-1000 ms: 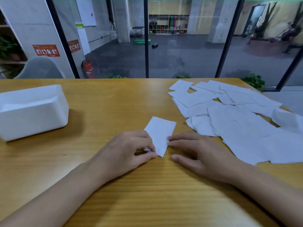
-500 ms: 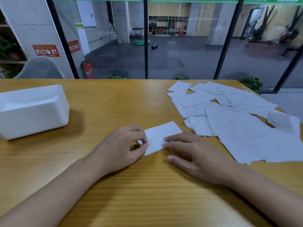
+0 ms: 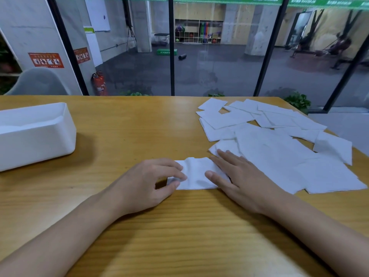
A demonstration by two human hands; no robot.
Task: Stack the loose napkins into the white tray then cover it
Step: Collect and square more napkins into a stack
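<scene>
Head view of the napkin-stacking task at the pick-up of one sheet. A single napkin (image 3: 196, 176) lies on the tabletop (image 3: 129, 126) directly in front of the person, rumpled into a low ridge near its left edge. The left hand (image 3: 151, 182) has its fingers curled, with thumb and fingertips pinching that left edge. The right hand (image 3: 239, 176) lies flat with straight fingers, its thumb pressing the sheet's right part and holding nothing; its longer fingers reach the nearest edge of the loose napkins (image 3: 275, 144), which spread in overlapping layers across the right side of the tabletop. The white tray (image 3: 36, 136) stands at the far left, well apart from both hands, open side up; whether it already holds any napkins cannot be told from this angle, and no cover is in view. The step in hand appears to be separating and squaring one sheet before it is carried over, so the task is judged to be at an early stage, most of the napkins being outside the tray. The next move probably calls for the right hand to release its pressure so the left hand can lift the sheet without tearing or creasing it, then carry it leftward and lay it flat inside the tray.
</scene>
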